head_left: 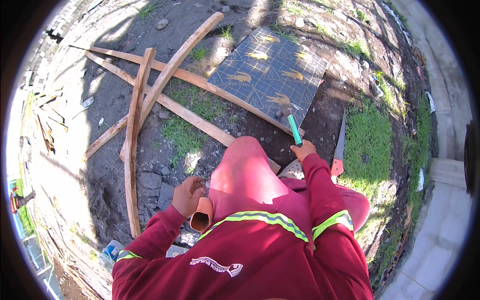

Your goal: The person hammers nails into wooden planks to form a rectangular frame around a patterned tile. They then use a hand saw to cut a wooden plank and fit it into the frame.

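My right hand grips a hammer by its green handle, the metal head raised over the edge of a dark patterned board lying on the ground. My left hand is curled beside my raised knee, its fingers closed over something small that I cannot make out. It rests against an orange pouch at my waist. I wear dark red work clothes with yellow reflective bands.
Several long wooden slats lie crossed on dark soil with grass tufts. A handsaw with an orange handle lies on the grass at right. A plastic bottle is at lower left. A concrete kerb runs along the right.
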Motion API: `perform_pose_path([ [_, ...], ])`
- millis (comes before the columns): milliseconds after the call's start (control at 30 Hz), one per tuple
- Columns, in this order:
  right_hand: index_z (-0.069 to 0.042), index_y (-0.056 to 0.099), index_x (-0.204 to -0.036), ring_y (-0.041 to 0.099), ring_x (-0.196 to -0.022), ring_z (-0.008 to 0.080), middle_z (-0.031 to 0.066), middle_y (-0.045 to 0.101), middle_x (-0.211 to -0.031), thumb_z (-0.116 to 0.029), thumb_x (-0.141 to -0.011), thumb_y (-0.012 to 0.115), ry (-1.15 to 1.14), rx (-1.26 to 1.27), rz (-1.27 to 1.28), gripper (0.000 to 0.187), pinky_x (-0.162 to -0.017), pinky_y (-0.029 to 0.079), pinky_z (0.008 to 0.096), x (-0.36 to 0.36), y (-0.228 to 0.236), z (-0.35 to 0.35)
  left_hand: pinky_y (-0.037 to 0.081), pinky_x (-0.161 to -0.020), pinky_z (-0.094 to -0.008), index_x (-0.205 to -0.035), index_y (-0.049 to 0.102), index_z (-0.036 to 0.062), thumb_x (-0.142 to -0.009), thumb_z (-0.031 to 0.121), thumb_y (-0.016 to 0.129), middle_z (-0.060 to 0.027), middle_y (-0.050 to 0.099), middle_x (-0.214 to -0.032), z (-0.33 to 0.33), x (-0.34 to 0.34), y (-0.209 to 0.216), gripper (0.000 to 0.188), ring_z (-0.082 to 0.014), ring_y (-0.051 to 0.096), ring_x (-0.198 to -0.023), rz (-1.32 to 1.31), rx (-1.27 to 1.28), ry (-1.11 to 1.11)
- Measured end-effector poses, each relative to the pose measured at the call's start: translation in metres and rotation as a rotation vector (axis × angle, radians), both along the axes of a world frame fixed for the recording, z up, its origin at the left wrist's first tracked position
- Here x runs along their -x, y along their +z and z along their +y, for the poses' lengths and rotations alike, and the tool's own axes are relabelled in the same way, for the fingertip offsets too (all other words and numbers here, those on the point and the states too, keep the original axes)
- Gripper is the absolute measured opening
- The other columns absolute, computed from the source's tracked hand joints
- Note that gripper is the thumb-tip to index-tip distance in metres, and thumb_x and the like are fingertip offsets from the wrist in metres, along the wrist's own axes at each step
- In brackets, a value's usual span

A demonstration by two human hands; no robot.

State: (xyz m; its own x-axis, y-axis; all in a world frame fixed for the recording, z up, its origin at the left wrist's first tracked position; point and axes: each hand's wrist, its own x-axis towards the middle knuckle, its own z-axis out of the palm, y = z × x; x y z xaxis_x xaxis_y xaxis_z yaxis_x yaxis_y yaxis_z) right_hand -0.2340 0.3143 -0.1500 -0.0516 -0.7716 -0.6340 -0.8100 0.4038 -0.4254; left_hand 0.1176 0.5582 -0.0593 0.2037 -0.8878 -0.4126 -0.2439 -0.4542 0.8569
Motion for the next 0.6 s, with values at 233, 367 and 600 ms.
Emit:
perform_pose_path([
  [233, -0.001, 0.066, -0.102, 0.067, -0.087, 0.0389, 0.0225, 0.069, -0.087, -0.030, -0.079, 0.074, 0.047, 0.300, -0.146, 0.038, -0.078, 0.052, 0.0440, -0.016, 0.000, 0.006, 0.051, -0.068, -0.0310, -0.101, 0.070, 0.0023, -0.085, 0.018, 0.070, -0.0097, 0.070, -0.083, -0.245, 0.034, -0.100, 0.022, -0.0186, 0.066, -0.073, -0.304, 0.362, -0.075],
  [367, -0.001, 0.066, -0.097, 0.067, -0.083, 0.0390, 0.0220, 0.068, -0.083, -0.031, -0.080, 0.074, 0.018, 0.258, -0.156, 0.035, -0.074, 0.051, 0.0438, -0.023, 0.005, 0.013, 0.052, -0.079, -0.0377, -0.105, 0.071, 0.0077, -0.086, 0.027, 0.067, -0.0144, 0.070, -0.099, -0.306, 0.065, -0.142, 0.027, -0.0288, 0.067, -0.091, -0.386, 0.248, -0.137],
  [600, 0.000, 0.064, -0.097, 0.067, -0.078, 0.0387, 0.0214, 0.067, -0.078, -0.031, -0.082, 0.071, 0.043, 0.289, -0.160, 0.035, -0.069, 0.050, 0.0446, -0.039, 0.035, 0.017, 0.050, -0.083, -0.0417, -0.097, 0.074, 0.0134, -0.085, 0.027, 0.065, -0.0103, 0.071, -0.094, -0.317, 0.078, -0.179, 0.020, -0.0316, 0.063, -0.091, -0.566, 0.370, -0.123],
])
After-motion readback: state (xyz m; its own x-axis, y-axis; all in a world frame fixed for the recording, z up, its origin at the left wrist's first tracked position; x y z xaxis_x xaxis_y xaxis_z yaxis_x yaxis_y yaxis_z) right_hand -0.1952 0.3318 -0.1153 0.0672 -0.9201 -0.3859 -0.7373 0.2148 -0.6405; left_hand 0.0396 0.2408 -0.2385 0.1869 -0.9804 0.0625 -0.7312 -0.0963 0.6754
